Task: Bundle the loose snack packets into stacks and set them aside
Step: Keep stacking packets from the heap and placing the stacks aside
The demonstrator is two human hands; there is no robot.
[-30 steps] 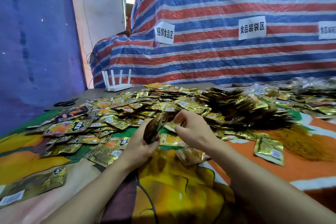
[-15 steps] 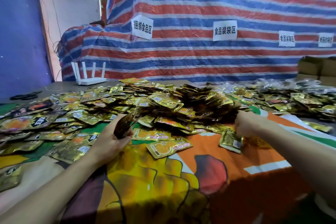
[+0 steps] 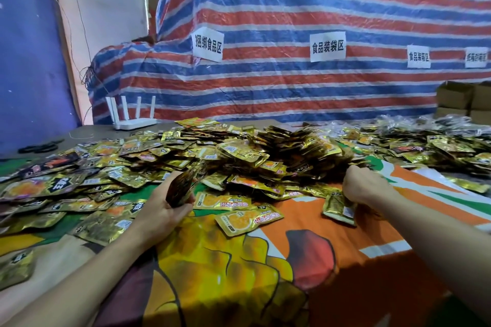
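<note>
I see the heap of loose packets spread across most of the patterned cloth, thickest in the middle and running off toward both sides; behind it stands a white router against the striped tarp, dark scissors lie at the far left, and cardboard boxes sit at the far right; the heap blocks any straight reach to those. The near stretch of cloth between my two forearms is the open room, with only a pair of orange-faced packets lying flat at its far edge. My left hand is closed round a small stack of packets, held on edge, its long axis tilting up and away to the right; the stack sits just in front of the heap. My right hand is at the heap's right foot, touching a gold packet that lies flat; I cannot tell whether the fingers have actually closed on it.
</note>
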